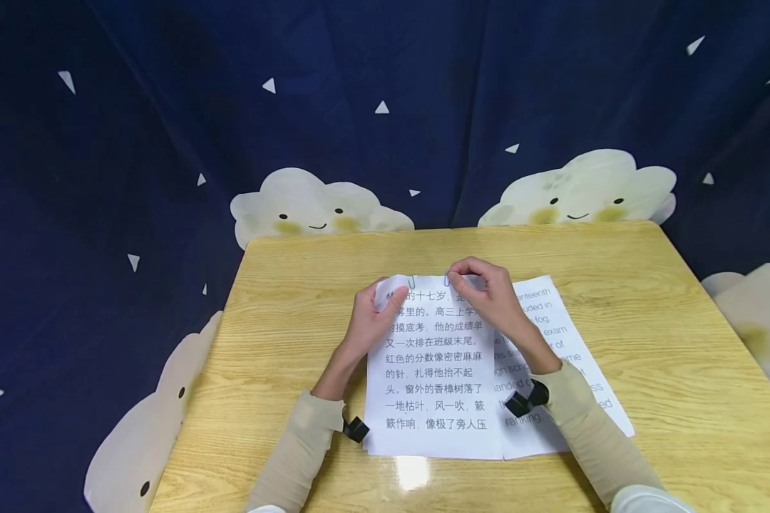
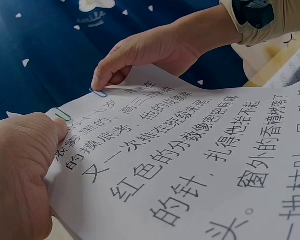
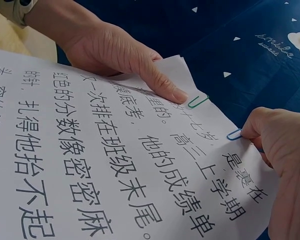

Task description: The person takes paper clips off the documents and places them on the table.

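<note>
A stack of white sheets [image 1: 433, 377] printed with large Chinese characters is raised at its top edge. My left hand [image 1: 372, 317] grips the upper left corner, thumb on the printed face and fingers behind. Close to that thumb a green paper clip [image 3: 198, 101] sits on the top edge. Further right along the same edge is a blue paper clip [image 2: 98, 92], which my right hand [image 1: 490, 296] pinches between thumb and forefinger. In the right wrist view the blue clip's looped end lies over the front of the paper; its other end is hidden by the fingers.
Beneath my right forearm lies another white sheet [image 1: 590, 377] with large English print, partly covered by the Chinese pages. Both rest on a wood-grain table [image 1: 295, 299]. A dark blue cloth [image 1: 334, 107] with clouds and white triangles hangs behind the table.
</note>
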